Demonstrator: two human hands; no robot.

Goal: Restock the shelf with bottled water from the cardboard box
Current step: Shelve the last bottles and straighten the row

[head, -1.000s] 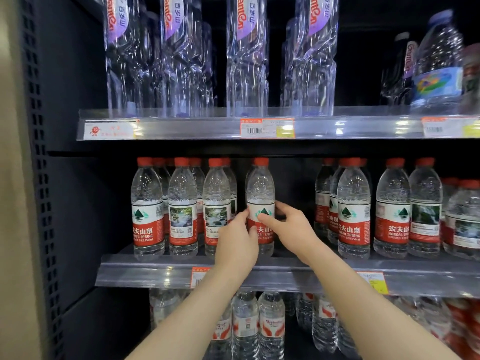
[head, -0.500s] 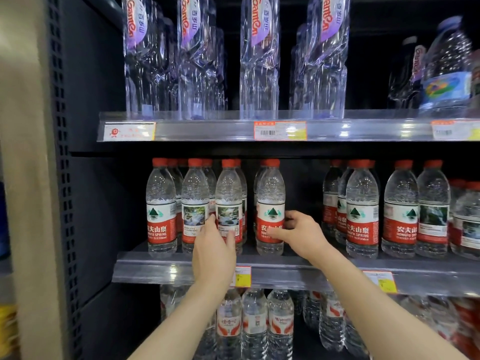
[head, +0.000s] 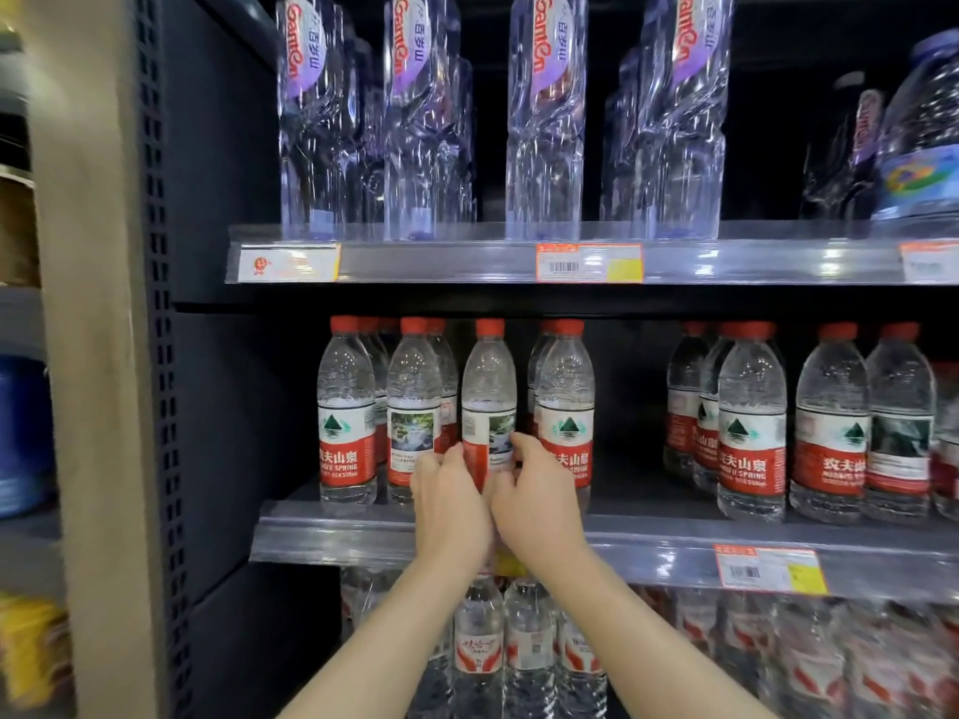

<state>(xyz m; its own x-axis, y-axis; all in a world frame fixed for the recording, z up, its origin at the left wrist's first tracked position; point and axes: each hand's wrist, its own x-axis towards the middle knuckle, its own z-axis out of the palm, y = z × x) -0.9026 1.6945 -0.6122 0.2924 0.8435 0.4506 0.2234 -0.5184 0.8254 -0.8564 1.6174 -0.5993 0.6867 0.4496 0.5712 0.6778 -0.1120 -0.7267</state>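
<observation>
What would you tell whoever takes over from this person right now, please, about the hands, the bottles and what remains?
Hands: the left hand and the right hand both hold the third red-capped bottle from the left, upright at the front of the middle shelf.
Done: red-capped bottles stand in rows at that shelf's left and right.
Left: the gap between the two groups probably wants filling.
The cardboard box is out of view.
</observation>
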